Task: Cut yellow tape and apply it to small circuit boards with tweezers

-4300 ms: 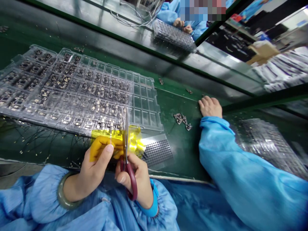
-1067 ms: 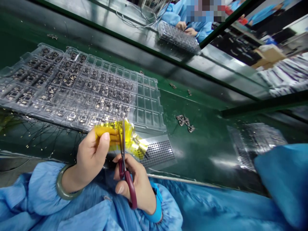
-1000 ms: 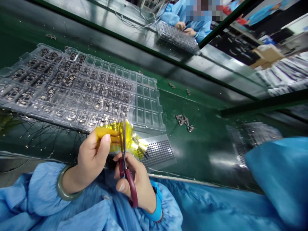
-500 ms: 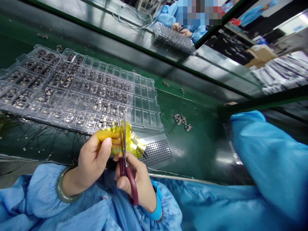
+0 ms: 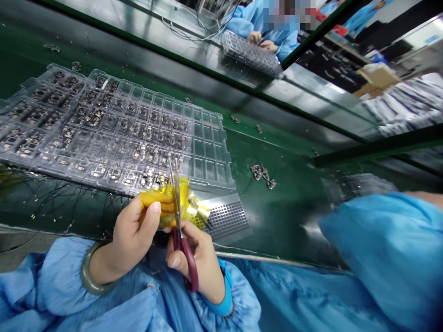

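Note:
My left hand [image 5: 136, 230] pinches a sheet of clear yellow film [image 5: 182, 186], its fingers showing yellow through it. In my right hand [image 5: 197, 253] is a pair of scissors [image 5: 188, 258] with dark red handles, blades pointing away from me and a little apart. The blades lie across the film, close to my left fingertips. Under the film's right end lies a clear sheet with a grid of small dark squares [image 5: 228, 214]. Beyond my hands stand overlapping clear plastic trays [image 5: 211, 159], many of their pockets holding small circuit boards [image 5: 129, 179].
Small loose parts [image 5: 263, 175] lie on the green bench [image 5: 287, 212]. Thin dark wires [image 5: 83, 203] stick out below the trays. At right, a neighbour's blue sleeve [image 5: 387, 249] reaches over the bench. Across a metal rail, another person's hands [image 5: 265, 44] work above a clear tray [image 5: 251, 55].
The neighbour's sleeve at right has swung lower and outward, revealing clear plastic behind it. The scissor blades look slightly closer together. My hands have barely moved.

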`<state>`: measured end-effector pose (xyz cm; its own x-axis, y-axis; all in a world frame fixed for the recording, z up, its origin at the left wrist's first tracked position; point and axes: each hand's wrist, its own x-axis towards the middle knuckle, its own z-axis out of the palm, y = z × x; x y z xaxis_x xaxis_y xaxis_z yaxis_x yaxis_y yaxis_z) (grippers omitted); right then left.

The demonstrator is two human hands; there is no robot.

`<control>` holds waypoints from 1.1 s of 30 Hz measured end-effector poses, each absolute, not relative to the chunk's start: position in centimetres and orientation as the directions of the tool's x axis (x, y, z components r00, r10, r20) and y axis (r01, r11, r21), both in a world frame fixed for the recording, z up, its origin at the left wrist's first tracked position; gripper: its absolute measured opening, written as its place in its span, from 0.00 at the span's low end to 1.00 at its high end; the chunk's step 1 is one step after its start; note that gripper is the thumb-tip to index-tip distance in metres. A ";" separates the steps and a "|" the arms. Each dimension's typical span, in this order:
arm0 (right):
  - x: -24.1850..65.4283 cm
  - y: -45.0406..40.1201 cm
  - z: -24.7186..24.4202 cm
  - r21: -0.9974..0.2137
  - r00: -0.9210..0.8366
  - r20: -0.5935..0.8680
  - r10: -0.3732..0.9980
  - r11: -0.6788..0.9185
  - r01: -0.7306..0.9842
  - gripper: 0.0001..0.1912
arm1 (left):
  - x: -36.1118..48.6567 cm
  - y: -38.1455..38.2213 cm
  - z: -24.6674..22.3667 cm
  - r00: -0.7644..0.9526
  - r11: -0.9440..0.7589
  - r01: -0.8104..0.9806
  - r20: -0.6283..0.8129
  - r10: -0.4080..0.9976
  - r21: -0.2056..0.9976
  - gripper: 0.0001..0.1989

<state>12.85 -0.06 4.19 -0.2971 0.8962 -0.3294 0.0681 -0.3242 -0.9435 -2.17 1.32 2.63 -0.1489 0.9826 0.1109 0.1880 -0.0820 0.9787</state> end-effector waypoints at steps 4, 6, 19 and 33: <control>12.7 0.1 4.3 -0.940 -0.303 -0.334 0.893 -0.340 0.033 0.38 | -2.1 1.2 2.5 -0.157 -0.078 0.176 0.107 0.982 0.981 0.10; 12.6 0.2 4.5 -0.946 -0.306 -0.310 0.900 -0.323 0.010 0.36 | -2.1 1.2 2.5 -0.135 -0.093 0.168 0.117 0.984 0.981 0.09; 12.5 0.1 4.4 -0.941 -0.291 -0.317 0.903 -0.338 -0.026 0.34 | -2.1 1.0 2.5 -0.119 -0.109 0.194 0.133 0.984 0.975 0.09; 14.0 0.1 4.1 -0.980 -0.412 -0.193 0.890 -0.153 0.129 0.41 | -3.4 1.3 2.5 -0.027 -0.012 0.010 0.012 1.000 1.000 0.11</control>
<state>13.98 0.05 4.12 -0.4121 0.8904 -0.1933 0.1292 -0.1529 -0.9798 -3.42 1.33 2.51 -0.0269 0.9996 0.0120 0.0104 -0.0117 0.9999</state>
